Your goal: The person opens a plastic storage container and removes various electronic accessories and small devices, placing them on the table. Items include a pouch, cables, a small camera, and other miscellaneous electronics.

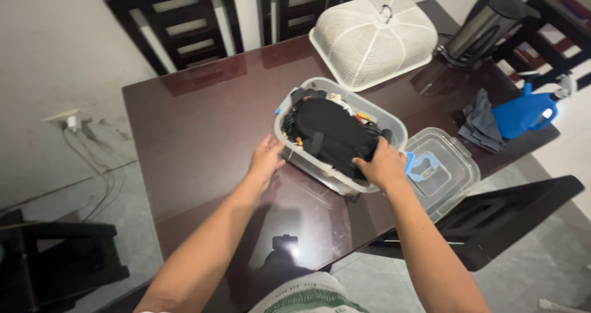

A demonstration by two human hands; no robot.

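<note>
Clear plastic bin [308, 159] sits mid-worktop [203, 128], dark glossy wood. Black pouch [332, 134] lies on top of the bin's contents, cables and small coloured bits around it. Right hand [383, 164] at the pouch's near right end, fingers curled over its edge, gripping it. Left hand [266, 159] rests against the bin's left wall, fingers loosely spread, holding nothing; pouch lies just beyond them, apart. Clear lid with blue latch [440, 168] beside the bin, right. White mesh food cover [372, 39] behind. Blue spray bottle [523, 113] and grey cloth [481, 123] far right.
</note>
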